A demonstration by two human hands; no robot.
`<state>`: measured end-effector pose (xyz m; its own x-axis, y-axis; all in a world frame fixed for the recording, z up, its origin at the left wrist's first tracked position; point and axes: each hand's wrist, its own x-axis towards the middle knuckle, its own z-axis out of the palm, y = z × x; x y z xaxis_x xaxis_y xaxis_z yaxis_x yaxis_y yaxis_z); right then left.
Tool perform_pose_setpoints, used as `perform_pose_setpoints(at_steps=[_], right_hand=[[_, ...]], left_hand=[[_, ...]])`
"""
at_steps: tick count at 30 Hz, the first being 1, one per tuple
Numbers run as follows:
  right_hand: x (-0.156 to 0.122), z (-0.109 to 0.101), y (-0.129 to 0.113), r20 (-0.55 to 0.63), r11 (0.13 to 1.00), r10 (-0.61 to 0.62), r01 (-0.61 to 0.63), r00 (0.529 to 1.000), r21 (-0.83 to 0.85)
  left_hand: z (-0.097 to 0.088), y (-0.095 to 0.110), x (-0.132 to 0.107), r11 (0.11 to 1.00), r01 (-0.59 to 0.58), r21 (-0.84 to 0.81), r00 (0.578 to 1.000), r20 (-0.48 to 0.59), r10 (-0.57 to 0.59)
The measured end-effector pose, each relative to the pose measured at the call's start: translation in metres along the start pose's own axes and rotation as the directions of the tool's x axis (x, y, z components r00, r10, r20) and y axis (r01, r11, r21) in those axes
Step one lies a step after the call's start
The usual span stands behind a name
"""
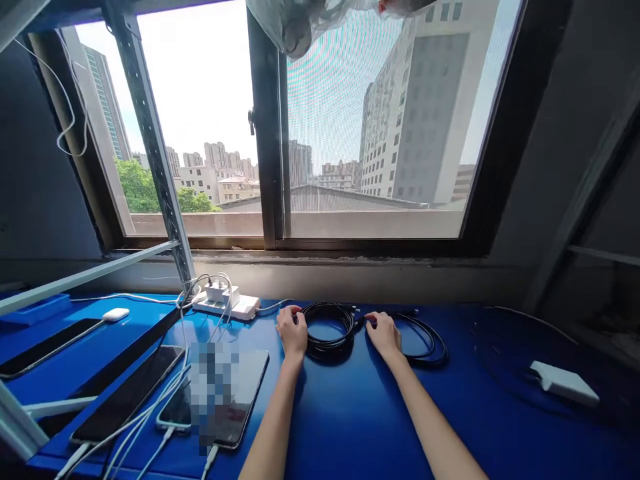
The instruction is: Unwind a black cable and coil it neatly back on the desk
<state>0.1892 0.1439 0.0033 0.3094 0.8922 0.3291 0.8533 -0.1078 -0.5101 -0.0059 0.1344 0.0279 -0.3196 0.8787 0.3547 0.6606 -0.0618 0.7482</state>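
Two coils of black cable lie on the blue table [350, 413] below the window. My left hand [292, 331] rests on the left edge of the nearer coil [327, 330], fingers curled over the cable. My right hand [384, 333] sits between the two coils, fingers bent and pinching the cable ends where the second coil [425, 340] begins. Both forearms reach in from the bottom of the head view.
A white power strip [227, 303] with chargers stands left of the coils. Several phones [227, 393] lie charging at the left, with white cables. A white adapter [563, 381] lies at the right. A metal shelf post [150, 140] rises at the left.
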Motion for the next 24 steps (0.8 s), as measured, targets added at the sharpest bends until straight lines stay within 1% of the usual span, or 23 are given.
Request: perform_pose_setpoints(at_steps=[4,6,8,11,14,16,19,21,24], right_hand=[[-0.009,-0.004,-0.006,0.006,0.999,0.022,-0.021,1.0,-0.048],[-0.012,-0.007,-0.009,0.018,0.997,0.032,-0.03,0.999,-0.071],[-0.015,-0.01,-0.011,0.028,0.995,0.038,-0.035,0.999,-0.091],[-0.019,-0.011,-0.016,0.036,0.993,0.045,-0.04,0.998,-0.112],[-0.022,-0.01,-0.02,0.04,0.991,0.052,-0.047,0.998,-0.124],[-0.022,-0.01,-0.022,0.048,0.99,0.06,-0.053,0.997,-0.134],[-0.021,-0.009,-0.023,0.067,0.986,0.069,-0.058,0.995,-0.158],[-0.02,-0.008,-0.023,0.079,0.983,0.071,-0.056,0.994,-0.175],[-0.02,-0.006,-0.025,0.096,0.978,0.074,-0.053,0.993,-0.2]], left_hand=[[0.005,-0.013,0.005,0.995,0.094,-0.041,0.995,-0.034,-0.095],[0.007,-0.016,0.006,0.992,0.113,-0.052,0.993,-0.036,-0.115],[0.007,-0.016,0.006,0.993,0.104,-0.052,0.994,-0.033,-0.105],[0.006,-0.01,0.004,0.999,0.038,-0.03,0.999,0.016,-0.037],[0.006,-0.002,-0.002,0.997,-0.078,0.024,0.991,0.115,0.075],[0.008,0.004,-0.008,0.982,-0.171,0.075,0.968,0.199,0.153],[0.014,0.01,-0.019,0.945,-0.288,0.152,0.915,0.336,0.225],[0.018,0.012,-0.024,0.922,-0.333,0.196,0.887,0.398,0.236],[0.022,0.013,-0.027,0.899,-0.363,0.244,0.865,0.447,0.228]])
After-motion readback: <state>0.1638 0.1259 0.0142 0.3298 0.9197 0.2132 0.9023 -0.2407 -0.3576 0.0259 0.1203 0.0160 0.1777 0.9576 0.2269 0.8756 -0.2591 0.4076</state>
